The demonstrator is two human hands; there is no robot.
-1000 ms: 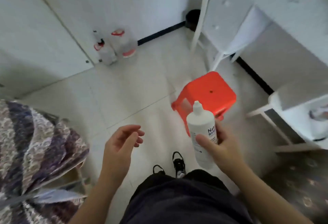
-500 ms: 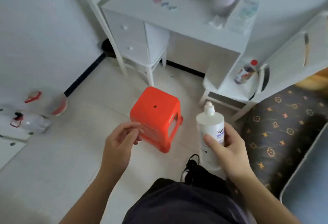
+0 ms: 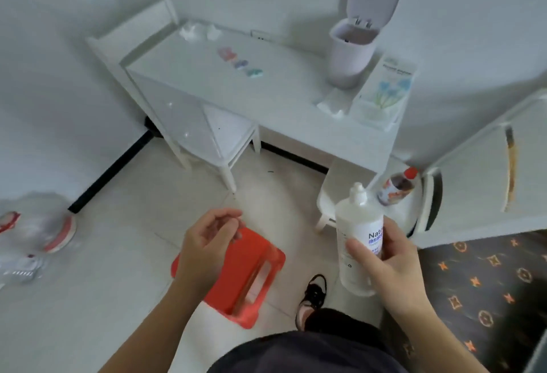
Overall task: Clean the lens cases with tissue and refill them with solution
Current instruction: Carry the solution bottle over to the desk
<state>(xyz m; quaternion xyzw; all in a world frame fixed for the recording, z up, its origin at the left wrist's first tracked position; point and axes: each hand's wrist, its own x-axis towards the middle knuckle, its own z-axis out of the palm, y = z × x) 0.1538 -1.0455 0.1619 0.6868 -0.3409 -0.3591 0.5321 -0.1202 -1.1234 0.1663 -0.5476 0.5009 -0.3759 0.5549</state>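
The right hand [image 3: 390, 266] grips the solution bottle [image 3: 359, 239] at four o'clock; the left hand [image 3: 207, 242] hangs loosely curled, empty. The lens cases [image 3: 239, 62] wait on the white desk [image 3: 281, 97] at twelve o'clock — refilling apparently not yet begun.

The camera swung from the floor and wall corner up to a white desk [image 3: 266, 100], bringing three small lens cases [image 3: 239, 62], an open-lidded bin [image 3: 352, 53] and a tissue box [image 3: 381, 88] into view. The red stool [image 3: 245, 278] slid from frame centre to beneath the left hand [image 3: 207, 242], whose fingers had curled closer together.
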